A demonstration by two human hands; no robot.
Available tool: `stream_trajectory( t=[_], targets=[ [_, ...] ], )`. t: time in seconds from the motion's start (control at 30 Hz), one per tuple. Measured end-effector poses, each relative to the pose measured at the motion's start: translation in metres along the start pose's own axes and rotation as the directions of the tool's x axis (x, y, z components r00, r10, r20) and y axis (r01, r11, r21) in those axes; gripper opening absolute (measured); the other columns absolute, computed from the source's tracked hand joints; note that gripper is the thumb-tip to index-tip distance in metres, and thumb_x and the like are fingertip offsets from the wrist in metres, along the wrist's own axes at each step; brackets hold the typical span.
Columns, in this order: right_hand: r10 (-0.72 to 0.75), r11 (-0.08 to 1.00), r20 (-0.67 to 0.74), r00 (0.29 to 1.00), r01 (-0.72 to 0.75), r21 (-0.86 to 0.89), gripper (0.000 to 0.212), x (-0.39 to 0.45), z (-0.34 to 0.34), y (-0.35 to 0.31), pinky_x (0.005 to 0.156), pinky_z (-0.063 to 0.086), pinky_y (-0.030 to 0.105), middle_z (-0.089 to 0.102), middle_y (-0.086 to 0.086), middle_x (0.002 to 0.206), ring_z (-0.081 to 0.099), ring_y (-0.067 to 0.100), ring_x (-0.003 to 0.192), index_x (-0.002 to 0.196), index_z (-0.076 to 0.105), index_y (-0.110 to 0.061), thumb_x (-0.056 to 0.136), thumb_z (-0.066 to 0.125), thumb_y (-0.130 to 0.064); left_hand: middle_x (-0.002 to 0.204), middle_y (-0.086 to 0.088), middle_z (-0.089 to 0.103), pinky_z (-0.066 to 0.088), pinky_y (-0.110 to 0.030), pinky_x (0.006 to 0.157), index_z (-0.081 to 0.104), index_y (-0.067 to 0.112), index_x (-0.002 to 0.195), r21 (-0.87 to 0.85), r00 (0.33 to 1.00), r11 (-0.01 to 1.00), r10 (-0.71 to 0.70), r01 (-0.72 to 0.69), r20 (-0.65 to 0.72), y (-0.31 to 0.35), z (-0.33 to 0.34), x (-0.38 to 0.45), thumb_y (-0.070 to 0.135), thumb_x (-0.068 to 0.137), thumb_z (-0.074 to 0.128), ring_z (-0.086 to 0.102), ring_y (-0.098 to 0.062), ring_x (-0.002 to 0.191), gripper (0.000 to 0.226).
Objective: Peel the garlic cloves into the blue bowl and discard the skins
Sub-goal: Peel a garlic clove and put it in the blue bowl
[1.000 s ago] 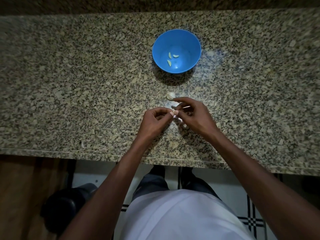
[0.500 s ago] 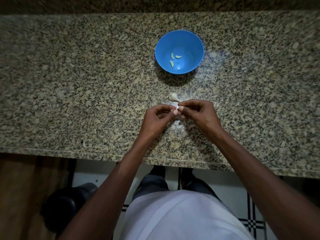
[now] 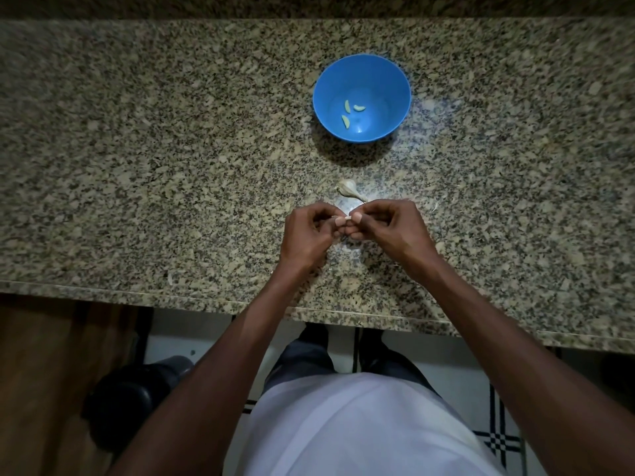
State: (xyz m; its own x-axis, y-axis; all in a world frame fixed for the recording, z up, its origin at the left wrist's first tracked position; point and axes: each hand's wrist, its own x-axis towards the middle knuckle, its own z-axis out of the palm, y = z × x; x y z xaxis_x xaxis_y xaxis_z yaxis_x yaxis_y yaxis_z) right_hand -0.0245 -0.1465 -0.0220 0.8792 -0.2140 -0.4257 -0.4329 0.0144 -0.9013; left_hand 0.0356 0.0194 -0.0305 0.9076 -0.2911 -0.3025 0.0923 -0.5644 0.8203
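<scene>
Pinching a small garlic clove (image 3: 347, 218) between them, the left hand (image 3: 309, 235) and the right hand (image 3: 395, 230) meet just below the middle of the frame, above the speckled granite counter (image 3: 137, 166). Both hands have their fingers curled inward, and the thumb tips press together over the clove, which shows only as a pale sliver between the nails; how much skin is left on it cannot be told.

Just above the hands, near the centre of the frame, a partial garlic bulb (image 3: 348, 187) lies on the counter with its thin stem pointing down and to the right, toward the right hand's knuckles. It sits apart from the fingers.

Higher up, in the upper middle of the frame, stands the blue bowl (image 3: 323, 84), well apart from the hands. Three peeled cloves (image 3: 347, 113) lie on its floor, grouped left of its centre.

A few pale flecks that may be skin lie on the counter to the right of the right hand (image 3: 435, 207), too small to make out clearly.

Along the bottom of the frame are the person's forearms, a white shirt (image 3: 360, 427), dark trousers and a tiled floor (image 3: 498, 438) with dark lines.
</scene>
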Motion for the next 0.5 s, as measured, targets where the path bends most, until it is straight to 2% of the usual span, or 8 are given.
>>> stream_trajectory(
  t=[0.07, 0.13, 0.23, 0.33, 0.4, 0.5],
  targets=[
    [-0.003, 0.999, -0.014, 1.0, 0.002, -0.041, 0.015, 0.0, 0.0, -0.002, 0.085, 0.065, 0.046, 0.08, 0.013, 0.091, 0.08, 0.024, 0.082, 0.107, 0.074, 0.0, 0.097, 0.074, -0.012, 0.096, 0.0, 0.075, 0.062, -0.023, 0.077, 0.076, 0.008, 0.104, 0.033, 1.0, 0.999, 0.004, -0.003, -0.011, 0.003, 0.0, -0.001, 0.008, 0.094, 0.073, 0.072, -0.01, 0.088, 0.011],
    [-0.053, 0.987, -0.054, 0.997, 0.044, -0.153, 0.015, -0.002, 0.002, -0.004, 0.079, 0.066, 0.039, 0.08, 0.009, 0.088, 0.079, 0.017, 0.077, 0.107, 0.075, -0.004, 0.097, 0.074, -0.015, 0.093, 0.0, 0.074, 0.059, -0.014, 0.07, 0.075, 0.008, 0.103, 0.092, 0.998, 0.996, 0.025, -0.021, -0.049, 0.006, 0.001, -0.002, 0.007, 0.092, 0.075, 0.069, -0.006, 0.083, 0.01],
    [-0.247, 0.898, -0.089, 0.965, 0.193, -0.396, 0.012, -0.008, 0.009, -0.006, 0.067, 0.064, 0.025, 0.078, 0.001, 0.083, 0.075, 0.005, 0.069, 0.105, 0.077, -0.008, 0.097, 0.073, -0.017, 0.094, -0.003, 0.073, 0.053, -0.009, 0.064, 0.073, 0.006, 0.104, 0.185, 0.995, 0.982, 0.048, -0.032, -0.083, 0.012, 0.006, -0.004, 0.003, 0.093, 0.071, 0.067, -0.007, 0.078, 0.012],
    [-0.346, 0.811, -0.08, 0.935, 0.255, -0.526, 0.011, -0.012, 0.014, -0.005, 0.063, 0.058, 0.015, 0.077, 0.001, 0.082, 0.069, -0.001, 0.067, 0.103, 0.078, -0.007, 0.098, 0.072, -0.015, 0.092, -0.003, 0.072, 0.048, -0.006, 0.061, 0.072, 0.005, 0.104, 0.252, 0.994, 0.967, 0.059, -0.035, -0.088, 0.017, 0.01, -0.005, 0.0, 0.092, 0.07, 0.066, -0.009, 0.074, 0.013],
    [-0.341, 0.823, -0.128, 0.931, 0.23, -0.519, 0.012, -0.014, 0.011, -0.004, 0.063, 0.058, 0.014, 0.076, 0.001, 0.082, 0.069, 0.0, 0.066, 0.103, 0.077, -0.006, 0.099, 0.07, -0.015, 0.085, 0.004, 0.068, 0.049, -0.008, 0.057, 0.072, 0.007, 0.101, 0.243, 0.992, 0.97, 0.008, 0.022, -0.124, 0.014, 0.005, -0.005, 0.001, 0.091, 0.07, 0.062, -0.003, 0.07, 0.012],
    [-0.226, 0.906, -0.184, 0.957, 0.138, -0.4, 0.013, -0.012, -0.003, -0.002, 0.066, 0.063, 0.021, 0.077, 0.0, 0.084, 0.075, 0.004, 0.07, 0.106, 0.075, -0.006, 0.099, 0.071, -0.016, 0.084, 0.007, 0.067, 0.061, -0.025, 0.076, 0.072, 0.009, 0.099, 0.206, 0.985, 0.975, -0.042, 0.077, -0.169, -0.002, -0.01, -0.002, 0.004, 0.091, 0.072, 0.064, -0.003, 0.075, 0.009]
  ],
)
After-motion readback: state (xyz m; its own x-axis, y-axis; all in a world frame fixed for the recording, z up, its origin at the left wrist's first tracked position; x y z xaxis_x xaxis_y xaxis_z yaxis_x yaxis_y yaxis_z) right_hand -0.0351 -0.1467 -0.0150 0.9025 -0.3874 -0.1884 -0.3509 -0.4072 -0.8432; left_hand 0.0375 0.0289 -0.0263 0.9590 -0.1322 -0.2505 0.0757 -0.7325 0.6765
